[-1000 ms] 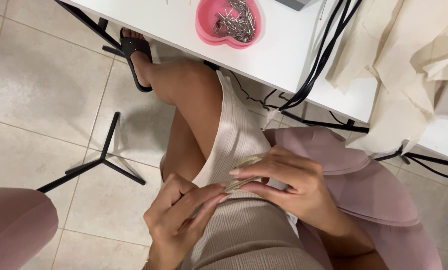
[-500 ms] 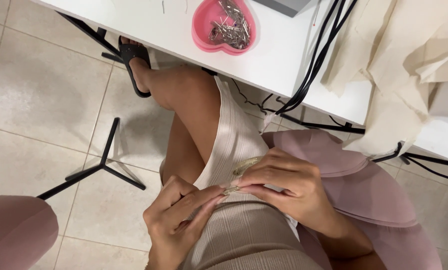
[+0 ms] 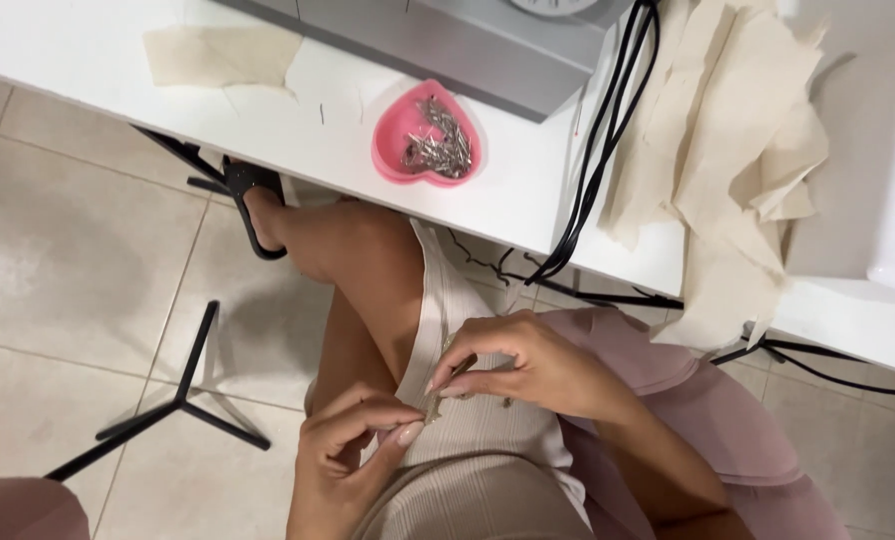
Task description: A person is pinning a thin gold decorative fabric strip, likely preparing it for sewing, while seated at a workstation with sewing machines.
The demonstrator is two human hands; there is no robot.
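Hands lower in view than half a second back, with far more of the bench showing: grey machine at the top edge, scrap of beige cloth at upper left, neither seen before. Pink heart-shaped dish of metal clips now well down from the top edge, where earlier cut off by it. Left hand no longer laid flat against the other; now curled, thumb and forefinger pressed together on the hem of the ribbed beige garment over the lap. Right hand arched above, fingertips pinching a small thin metal piece, apparently a pin or clip, too small to tell which. Piece lying right at the garment's edge, between the two grips, tilted, its lower end nearly touching the left fingertips. Grips close together, almost meeting over the fabric beside the bare thigh. Black cables hanging off the bench edge, loose beige cloth pieces heaped on the right, pink seat under the right forearm, sandalled foot on the tiled floor under the bench, black stand legs at left.
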